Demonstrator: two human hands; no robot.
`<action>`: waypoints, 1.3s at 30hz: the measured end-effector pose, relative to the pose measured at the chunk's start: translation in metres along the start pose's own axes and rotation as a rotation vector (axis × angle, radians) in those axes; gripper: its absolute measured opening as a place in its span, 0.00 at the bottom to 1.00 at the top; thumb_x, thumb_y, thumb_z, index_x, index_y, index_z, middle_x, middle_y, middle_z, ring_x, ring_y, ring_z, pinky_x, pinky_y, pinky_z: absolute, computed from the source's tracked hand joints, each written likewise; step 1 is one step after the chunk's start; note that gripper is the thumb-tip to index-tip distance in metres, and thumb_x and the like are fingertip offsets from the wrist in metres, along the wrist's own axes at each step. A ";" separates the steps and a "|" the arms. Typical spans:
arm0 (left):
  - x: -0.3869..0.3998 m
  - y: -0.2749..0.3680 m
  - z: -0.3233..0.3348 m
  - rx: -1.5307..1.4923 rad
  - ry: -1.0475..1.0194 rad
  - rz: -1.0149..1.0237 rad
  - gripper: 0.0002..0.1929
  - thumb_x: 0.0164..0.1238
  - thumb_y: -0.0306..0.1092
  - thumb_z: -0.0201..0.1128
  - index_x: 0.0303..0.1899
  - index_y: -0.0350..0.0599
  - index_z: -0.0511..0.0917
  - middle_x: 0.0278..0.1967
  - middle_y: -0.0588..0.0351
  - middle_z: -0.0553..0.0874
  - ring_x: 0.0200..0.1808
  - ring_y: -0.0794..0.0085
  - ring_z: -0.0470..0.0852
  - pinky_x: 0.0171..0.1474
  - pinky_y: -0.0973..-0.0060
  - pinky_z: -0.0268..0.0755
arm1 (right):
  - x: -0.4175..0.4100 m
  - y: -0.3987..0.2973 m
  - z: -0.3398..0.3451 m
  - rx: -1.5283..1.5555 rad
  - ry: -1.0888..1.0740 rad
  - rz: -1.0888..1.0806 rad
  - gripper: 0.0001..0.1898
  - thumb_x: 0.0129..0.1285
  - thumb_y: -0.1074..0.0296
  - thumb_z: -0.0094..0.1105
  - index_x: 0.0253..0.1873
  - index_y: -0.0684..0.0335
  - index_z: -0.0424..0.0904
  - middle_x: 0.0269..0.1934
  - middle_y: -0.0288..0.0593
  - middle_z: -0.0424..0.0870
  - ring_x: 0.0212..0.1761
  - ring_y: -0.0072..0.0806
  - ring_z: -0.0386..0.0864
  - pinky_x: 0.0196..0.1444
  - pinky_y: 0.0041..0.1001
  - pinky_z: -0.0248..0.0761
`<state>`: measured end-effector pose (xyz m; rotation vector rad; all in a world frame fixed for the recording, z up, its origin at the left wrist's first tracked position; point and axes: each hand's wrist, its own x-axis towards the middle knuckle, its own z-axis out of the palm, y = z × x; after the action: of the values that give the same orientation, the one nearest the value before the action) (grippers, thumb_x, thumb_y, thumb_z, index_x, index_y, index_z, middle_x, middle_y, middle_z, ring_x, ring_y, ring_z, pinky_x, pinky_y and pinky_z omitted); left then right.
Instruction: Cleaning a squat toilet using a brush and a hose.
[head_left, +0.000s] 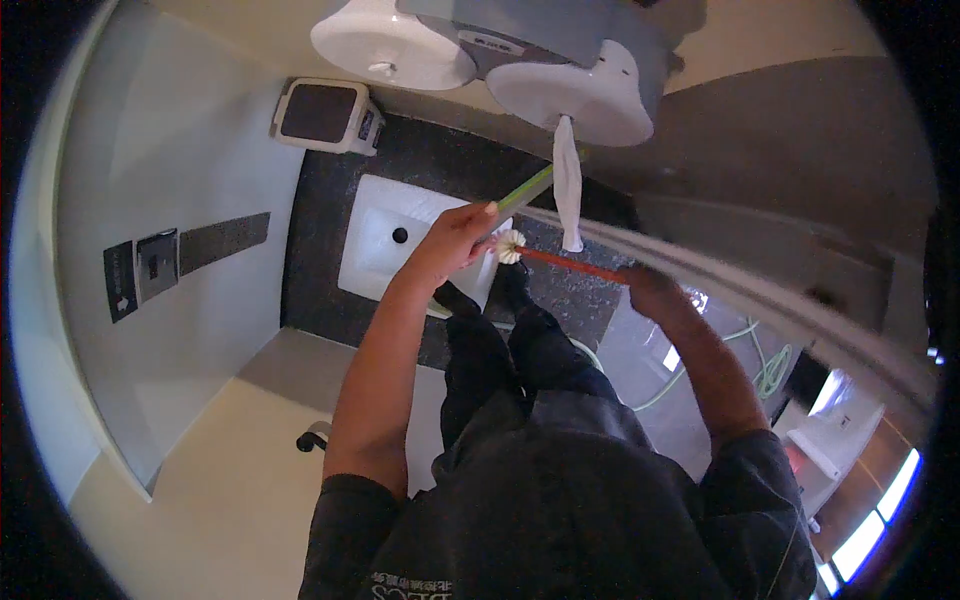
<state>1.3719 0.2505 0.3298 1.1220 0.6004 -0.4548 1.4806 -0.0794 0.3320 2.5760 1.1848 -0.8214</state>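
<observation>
My left hand (454, 241) grips a long, flat green-edged strip (525, 189), perhaps a handle; its far end passes behind hanging paper. My right hand (651, 289) is closed around the red-orange handle of a brush (574, 263). The brush's round, whitish bristle head (510, 246) points left, close beside my left fingers. Whether they touch it, I cannot tell. Below both hands, a white ceramic squat toilet pan (369, 259) with a dark drain hole is set in the dark speckled floor. My shoes stand at its near right edge.
Two white paper dispensers (577, 97) hang ahead, with paper (568, 191) dangling from one. A lidded bin (319, 112) stands in the far left corner. A partition edge (712, 277) runs along my right. Behind it, a pale green hose (772, 371) lies on the floor.
</observation>
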 end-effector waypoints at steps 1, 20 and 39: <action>-0.001 -0.005 -0.004 0.045 0.019 0.014 0.16 0.68 0.47 0.51 0.41 0.43 0.75 0.18 0.65 0.69 0.17 0.86 0.62 0.18 0.86 0.53 | 0.010 -0.005 -0.021 0.026 -0.127 0.041 0.16 0.52 0.74 0.50 0.47 0.56 0.77 0.42 0.54 0.79 0.47 0.47 0.76 0.51 0.39 0.68; -0.221 -0.214 -0.117 -0.380 0.838 -0.100 0.16 0.66 0.51 0.49 0.30 0.49 0.69 0.15 0.62 0.69 0.12 0.80 0.65 0.13 0.81 0.55 | 0.029 0.069 -0.090 -0.326 -0.120 0.090 0.08 0.46 0.68 0.59 0.35 0.55 0.79 0.32 0.46 0.81 0.38 0.43 0.78 0.42 0.39 0.70; -0.299 -0.283 -0.059 -0.289 0.971 -0.003 0.17 0.65 0.50 0.50 0.32 0.45 0.74 0.22 0.63 0.73 0.24 0.77 0.70 0.28 0.77 0.63 | 0.094 0.010 -0.057 0.998 -0.361 0.522 0.10 0.56 0.66 0.56 0.39 0.65 0.74 0.23 0.43 0.77 0.16 0.29 0.73 0.12 0.27 0.63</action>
<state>0.9580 0.2120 0.3099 1.0182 1.4590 0.2176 1.5604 -0.0034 0.3266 2.9406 -0.1030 -1.9536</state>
